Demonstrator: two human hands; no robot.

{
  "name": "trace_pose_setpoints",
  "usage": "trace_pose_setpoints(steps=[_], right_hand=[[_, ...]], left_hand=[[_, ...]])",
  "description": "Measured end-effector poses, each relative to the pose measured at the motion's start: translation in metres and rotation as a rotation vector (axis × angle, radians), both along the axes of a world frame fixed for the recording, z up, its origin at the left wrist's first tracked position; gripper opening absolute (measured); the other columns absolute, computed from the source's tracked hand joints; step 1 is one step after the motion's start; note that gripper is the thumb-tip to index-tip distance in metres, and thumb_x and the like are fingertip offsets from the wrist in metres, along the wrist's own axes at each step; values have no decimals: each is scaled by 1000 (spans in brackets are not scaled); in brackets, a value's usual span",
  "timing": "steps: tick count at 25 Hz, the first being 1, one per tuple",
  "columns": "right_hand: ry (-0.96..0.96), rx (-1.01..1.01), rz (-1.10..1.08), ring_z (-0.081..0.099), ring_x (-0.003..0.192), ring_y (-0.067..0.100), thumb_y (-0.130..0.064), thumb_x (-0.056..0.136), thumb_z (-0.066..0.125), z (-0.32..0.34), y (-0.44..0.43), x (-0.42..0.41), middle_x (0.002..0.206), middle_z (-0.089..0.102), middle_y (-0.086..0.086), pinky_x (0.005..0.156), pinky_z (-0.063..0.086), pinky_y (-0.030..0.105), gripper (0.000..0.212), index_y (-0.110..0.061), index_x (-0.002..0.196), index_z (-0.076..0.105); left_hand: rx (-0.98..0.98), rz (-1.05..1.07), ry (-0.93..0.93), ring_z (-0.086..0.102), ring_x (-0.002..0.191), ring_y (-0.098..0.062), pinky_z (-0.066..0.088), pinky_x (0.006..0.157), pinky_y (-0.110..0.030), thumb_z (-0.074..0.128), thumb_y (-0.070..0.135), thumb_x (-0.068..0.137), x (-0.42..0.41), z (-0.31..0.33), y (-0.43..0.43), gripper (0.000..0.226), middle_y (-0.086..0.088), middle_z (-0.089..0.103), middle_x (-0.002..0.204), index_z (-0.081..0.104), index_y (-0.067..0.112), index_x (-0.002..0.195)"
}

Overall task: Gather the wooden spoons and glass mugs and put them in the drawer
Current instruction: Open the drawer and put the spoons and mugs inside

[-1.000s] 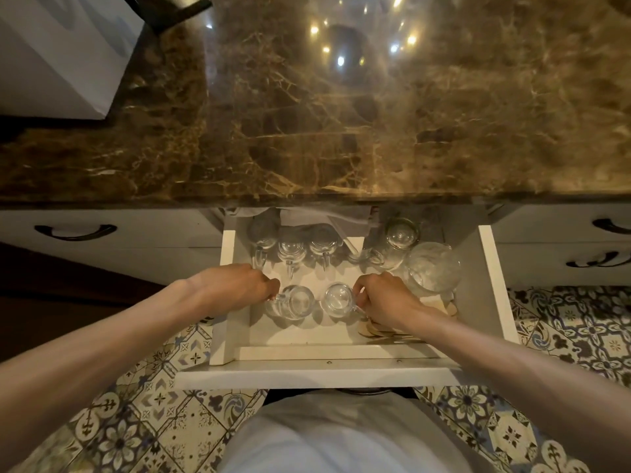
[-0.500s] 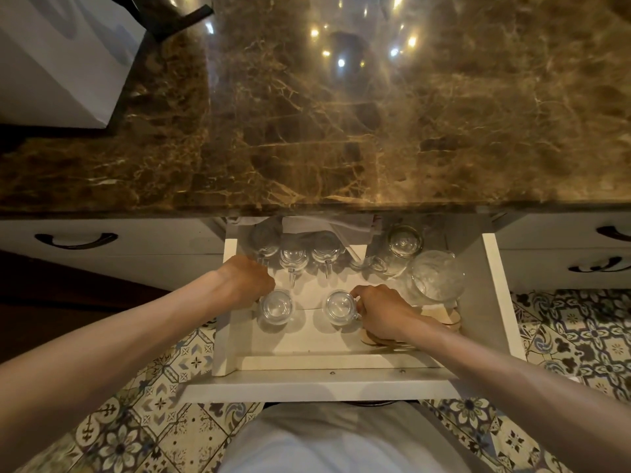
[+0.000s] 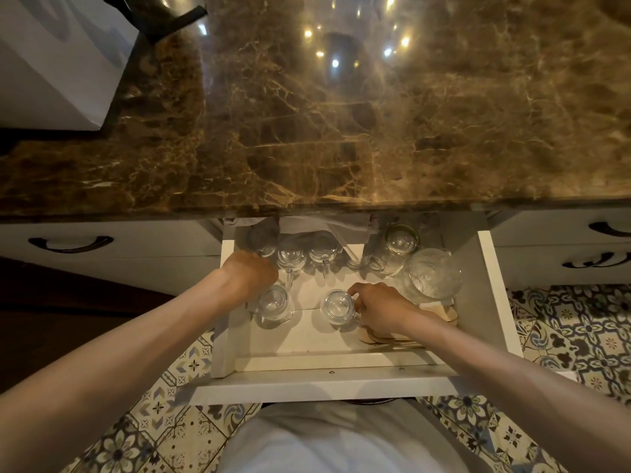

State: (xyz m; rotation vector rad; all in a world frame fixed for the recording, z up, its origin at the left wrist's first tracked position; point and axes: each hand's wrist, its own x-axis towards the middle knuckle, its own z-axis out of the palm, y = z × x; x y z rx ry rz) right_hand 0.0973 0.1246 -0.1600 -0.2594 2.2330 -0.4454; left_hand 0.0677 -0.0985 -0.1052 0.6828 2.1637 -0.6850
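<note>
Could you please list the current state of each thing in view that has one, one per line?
Drawer: pulled open.
Left drawer: shut.
Right drawers: shut.
Left mug: upright in the drawer, left hand at it.
Right mug: upright, handle gripped by right hand.
Back mugs: upright in a row.
Glass jar: standing in the drawer.
Wooden spoons: lying flat under the right wrist.

Brown gold-veined marble counter, white drawer w/ clear mugs, blue-patterned floor tiles.
</note>
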Motion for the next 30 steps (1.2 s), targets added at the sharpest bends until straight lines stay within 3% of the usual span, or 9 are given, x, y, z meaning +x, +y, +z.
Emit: trace_pose_setpoints(steps=[3,6,8,10,13,18,23,26,30], right_hand=[[86,-5,-7,55,111,27,-21,92,48,21,-1,2,122,63,6,88,44,34,38,-22,129,49],[268,-24,-99,58,110,23,-26,92,49,52,1,10,122,64,1,90,48,35,36,-23,127,52],[334,-98,-189,61,104,16,-29,92,51,73,2,18,120,65,-4,88,51,34,33,-24,125,54],[394,-308,-352,61,95,5,-26,92,55,91,0,31,112,67,-8,82,53,27,27,-23,118,61],[426,-794,-802,67,89,9,-13,89,60,107,-6,55,96,73,-3,77,56,26,15,-18,100,69],[77,-1465,-1451,60,69,12,-15,89,55,108,-11,101,75,67,2,66,51,25,16,-17,82,69],[-43,-1635,-1674,48,53,12,-29,77,57,101,-14,145,61,57,0,55,38,25,19,-17,65,67],[-120,-1578,-1866,44,46,13,-31,78,53,87,-12,173,54,50,-1,50,36,25,27,-17,56,59],[-340,-1377,-2279,37,50,16,-32,89,45,56,-17,193,54,43,2,50,30,27,31,-12,65,47]], left_hand=[[210,127,2,61,108,-20,50,87,-29,54,20,94,3,43,0,36,-1,61,124,51,22,129],[655,312,-120,56,94,8,44,77,-6,52,45,87,-3,105,7,41,15,61,118,50,33,126],[1031,351,71,56,92,9,47,74,-11,46,51,84,-15,128,18,42,17,61,110,53,33,121],[1241,385,396,58,105,-5,50,88,-28,45,47,91,-34,128,32,40,8,62,119,54,27,124],[1165,486,670,36,136,-19,27,114,-39,43,43,96,-60,103,50,48,-5,43,146,45,18,137],[901,650,682,8,148,-21,2,121,-42,30,51,98,-66,58,51,64,-10,15,160,23,13,149],[976,704,721,14,147,-19,4,121,-41,31,49,97,-63,54,54,61,-7,23,158,30,14,146],[981,720,767,20,145,-20,7,121,-41,33,49,97,-64,50,57,59,-7,28,156,34,14,144],[948,697,800,24,143,-21,11,120,-41,37,48,95,-67,46,54,58,-7,32,154,36,15,143]])
